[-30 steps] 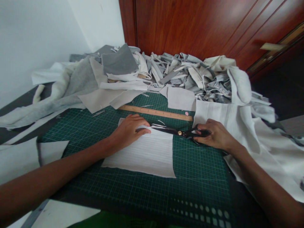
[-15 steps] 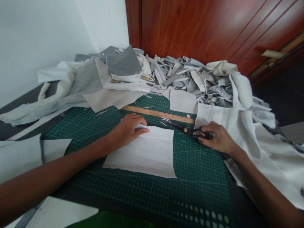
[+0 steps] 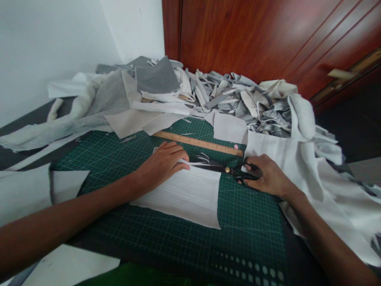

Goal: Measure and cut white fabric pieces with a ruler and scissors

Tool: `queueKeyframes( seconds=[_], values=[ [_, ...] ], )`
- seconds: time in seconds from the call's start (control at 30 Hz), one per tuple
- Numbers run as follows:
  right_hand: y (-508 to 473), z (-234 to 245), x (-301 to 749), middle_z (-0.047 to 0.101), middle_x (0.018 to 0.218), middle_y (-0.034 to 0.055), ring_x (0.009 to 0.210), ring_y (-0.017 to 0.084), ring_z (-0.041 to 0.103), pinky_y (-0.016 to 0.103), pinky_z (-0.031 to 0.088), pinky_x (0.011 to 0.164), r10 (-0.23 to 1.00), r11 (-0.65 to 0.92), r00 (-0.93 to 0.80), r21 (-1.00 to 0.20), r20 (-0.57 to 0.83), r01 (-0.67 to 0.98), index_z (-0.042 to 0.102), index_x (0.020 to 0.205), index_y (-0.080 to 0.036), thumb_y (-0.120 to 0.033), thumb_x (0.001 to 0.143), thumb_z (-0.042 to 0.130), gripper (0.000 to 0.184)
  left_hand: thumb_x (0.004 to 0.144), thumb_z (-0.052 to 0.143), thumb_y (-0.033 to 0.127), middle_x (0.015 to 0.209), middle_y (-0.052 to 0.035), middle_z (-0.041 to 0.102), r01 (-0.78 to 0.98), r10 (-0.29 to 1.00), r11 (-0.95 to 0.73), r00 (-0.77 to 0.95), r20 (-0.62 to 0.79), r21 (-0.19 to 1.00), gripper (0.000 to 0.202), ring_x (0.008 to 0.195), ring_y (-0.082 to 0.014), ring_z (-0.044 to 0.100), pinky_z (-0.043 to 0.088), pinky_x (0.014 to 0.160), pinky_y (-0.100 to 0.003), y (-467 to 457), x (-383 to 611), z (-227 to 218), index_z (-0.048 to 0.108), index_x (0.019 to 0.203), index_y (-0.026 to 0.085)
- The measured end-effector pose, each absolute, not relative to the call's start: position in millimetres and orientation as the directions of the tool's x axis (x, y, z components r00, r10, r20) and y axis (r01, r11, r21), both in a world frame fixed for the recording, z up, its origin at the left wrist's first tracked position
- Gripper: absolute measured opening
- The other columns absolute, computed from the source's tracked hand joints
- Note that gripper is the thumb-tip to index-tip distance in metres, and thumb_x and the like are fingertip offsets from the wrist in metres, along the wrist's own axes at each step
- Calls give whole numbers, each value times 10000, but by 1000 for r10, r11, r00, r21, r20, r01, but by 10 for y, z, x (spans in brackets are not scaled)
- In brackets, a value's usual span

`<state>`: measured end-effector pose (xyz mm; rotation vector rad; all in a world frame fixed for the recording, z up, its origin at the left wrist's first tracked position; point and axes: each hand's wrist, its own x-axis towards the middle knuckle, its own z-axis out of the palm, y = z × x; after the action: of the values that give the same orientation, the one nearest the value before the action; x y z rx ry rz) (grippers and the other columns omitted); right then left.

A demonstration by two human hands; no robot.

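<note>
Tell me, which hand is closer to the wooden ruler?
Left. The left hand rests on the white fabric, just below the wooden ruler. The right hand is farther away, past the ruler's end, holding black scissors.

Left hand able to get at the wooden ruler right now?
Probably yes: the wooden ruler lies just beyond the left hand on the green cutting mat, with only mat showing between them, though that hand now presses the white fabric.

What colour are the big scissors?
The scissors are black, with a small gold-coloured screw where the blades cross; the head view shows this best.
</note>
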<state>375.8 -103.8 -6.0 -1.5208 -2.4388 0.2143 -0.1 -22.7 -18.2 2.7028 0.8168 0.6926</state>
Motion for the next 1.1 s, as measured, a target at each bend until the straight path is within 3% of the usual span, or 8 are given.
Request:
queueKeyframes(
  seconds=[0.17, 0.53, 1.1],
  values=[
    [-1034, -64, 3769, 604, 710, -22, 654, 189, 546, 352, 358, 723, 887, 461, -439, -263, 142, 847, 475, 793, -247, -396, 797, 735, 300, 1015, 674, 310, 932, -8, 730, 448, 542, -839, 740, 398, 309, 149, 938, -211, 602, 358, 883, -349, -293, 5, -132, 673, 924, 192],
    [-1037, -58, 3771, 593, 679, -33, 621, 169, 537, 360, 360, 726, 872, 488, -463, -303, 155, 818, 499, 788, -243, -408, 815, 710, 269, 1004, 682, 288, 920, -10, 728, 438, 562, -820, 737, 376, 368, 131, 923, -212, 608, 358, 874, -350, -255, 3, -160, 684, 928, 182],
    [-1022, -52, 3784, 541, 601, -59, 559, 149, 501, 353, 364, 731, 882, 470, -456, -323, 121, 822, 494, 750, -238, -492, 859, 720, 357, 990, 703, 326, 931, -11, 742, 445, 591, -790, 736, 330, 422, 149, 947, -210, 625, 378, 881, -346, -221, 6, -207, 681, 916, 199]
  ],
)
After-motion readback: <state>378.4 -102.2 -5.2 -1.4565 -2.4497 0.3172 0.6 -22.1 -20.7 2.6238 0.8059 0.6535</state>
